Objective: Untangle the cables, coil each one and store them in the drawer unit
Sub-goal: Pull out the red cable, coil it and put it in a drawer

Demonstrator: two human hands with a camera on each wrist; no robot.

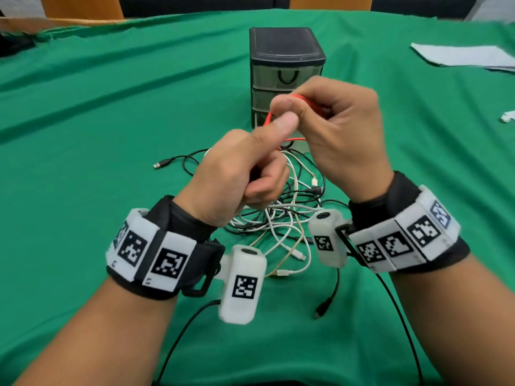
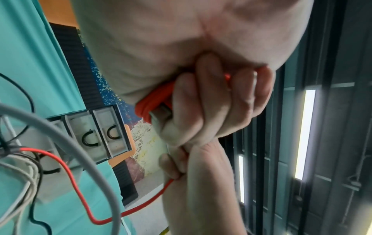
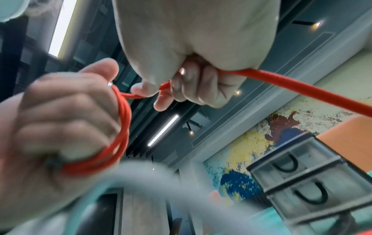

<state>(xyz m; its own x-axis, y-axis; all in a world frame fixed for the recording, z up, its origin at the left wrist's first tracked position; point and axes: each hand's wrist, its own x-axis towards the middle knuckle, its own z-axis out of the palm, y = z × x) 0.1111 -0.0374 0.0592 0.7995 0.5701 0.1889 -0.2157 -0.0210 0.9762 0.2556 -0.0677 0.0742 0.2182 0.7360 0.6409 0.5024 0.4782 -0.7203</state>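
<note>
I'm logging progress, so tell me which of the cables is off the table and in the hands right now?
The red cable: both hands hold it, unlike the black and white cables tangled on the table.

Red cable [image 1: 299, 99] mostly hidden inside fists

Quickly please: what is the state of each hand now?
Left hand: closed, gripping loops of the red cable.
Right hand: closed, pinching the same red cable.

Black wristbands [image 1: 178, 218] — white tag-marked blocks
</note>
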